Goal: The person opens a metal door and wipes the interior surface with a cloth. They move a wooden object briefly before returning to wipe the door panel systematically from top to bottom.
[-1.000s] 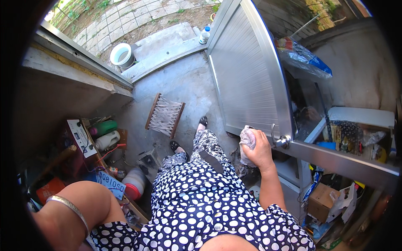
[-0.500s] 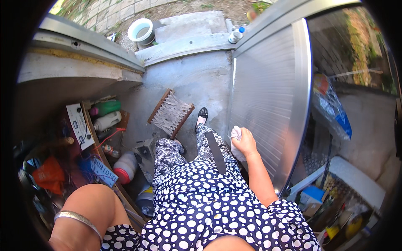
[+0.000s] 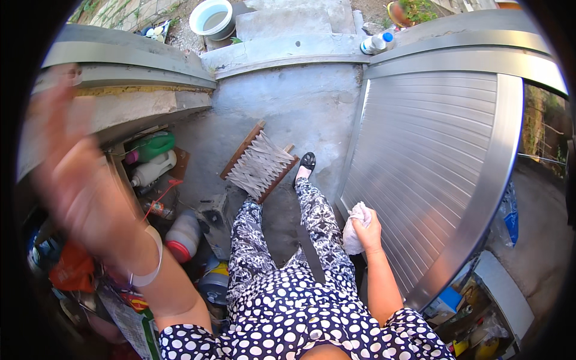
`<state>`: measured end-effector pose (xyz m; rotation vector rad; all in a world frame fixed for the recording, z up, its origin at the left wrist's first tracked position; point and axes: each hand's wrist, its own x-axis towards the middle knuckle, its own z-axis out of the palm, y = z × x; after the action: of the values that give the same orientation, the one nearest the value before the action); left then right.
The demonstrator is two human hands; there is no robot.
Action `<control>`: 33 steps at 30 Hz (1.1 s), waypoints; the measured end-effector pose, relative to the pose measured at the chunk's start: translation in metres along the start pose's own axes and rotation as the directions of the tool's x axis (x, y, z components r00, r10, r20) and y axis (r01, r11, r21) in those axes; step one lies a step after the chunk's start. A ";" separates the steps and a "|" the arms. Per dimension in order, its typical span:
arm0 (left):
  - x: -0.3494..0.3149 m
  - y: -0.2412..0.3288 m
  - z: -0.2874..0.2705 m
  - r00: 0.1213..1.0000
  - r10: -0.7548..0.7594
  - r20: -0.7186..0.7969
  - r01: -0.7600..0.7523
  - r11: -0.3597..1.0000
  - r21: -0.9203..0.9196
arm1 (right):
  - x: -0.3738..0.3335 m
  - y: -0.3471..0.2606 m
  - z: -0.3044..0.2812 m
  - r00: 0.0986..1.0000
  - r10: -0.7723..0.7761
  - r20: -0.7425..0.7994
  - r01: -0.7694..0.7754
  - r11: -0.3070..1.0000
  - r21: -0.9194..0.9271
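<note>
A crumpled white cloth [image 3: 358,229] is bunched in my right hand [image 3: 371,233], whose fingers are wrapped round it. That hand hangs close to the ribbed silver metal door [image 3: 426,168], on the right. My left hand [image 3: 81,174] is raised at the left, in front of the metal door frame [image 3: 144,63] and the concrete ledge [image 3: 135,117]. Motion smears its fingers, so their pose and any contact with the frame are unclear. A bracelet circles my left wrist.
A folding stool [image 3: 261,165] with woven grey straps stands on the concrete floor. Bottles, including a green one [image 3: 153,147], crowd the left. On the doorstep [image 3: 288,54] stands a clear bottle [image 3: 376,43]; beyond it is a white bucket [image 3: 213,21]. A cluttered shelf [image 3: 504,294] is behind the door.
My left arm has swung up and forward from the lower left toward the door frame. The view has shifted, showing more of the door's face. My right hand still grips the cloth.
</note>
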<state>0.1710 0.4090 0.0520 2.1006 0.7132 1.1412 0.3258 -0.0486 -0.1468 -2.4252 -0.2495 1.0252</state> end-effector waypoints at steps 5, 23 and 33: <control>-0.232 -0.206 0.039 0.752 -0.572 0.328 0.366 0.775 0.515 | 0.026 0.010 0.057 0.860 0.200 0.469 -0.509 0.379 0.773; -0.389 -0.296 0.256 -0.052 -0.672 0.738 0.010 0.739 0.674 | 0.025 0.048 0.143 0.703 0.127 0.699 -0.711 0.142 0.689; -0.334 -0.197 0.132 0.058 -0.671 0.739 -0.008 0.740 0.672 | 0.007 0.038 0.157 0.719 0.069 0.691 -0.695 0.104 0.712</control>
<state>0.0950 0.2645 -0.3237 2.2388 0.7760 -0.9835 0.2176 -0.0210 -0.2642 -0.9291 0.8062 1.4275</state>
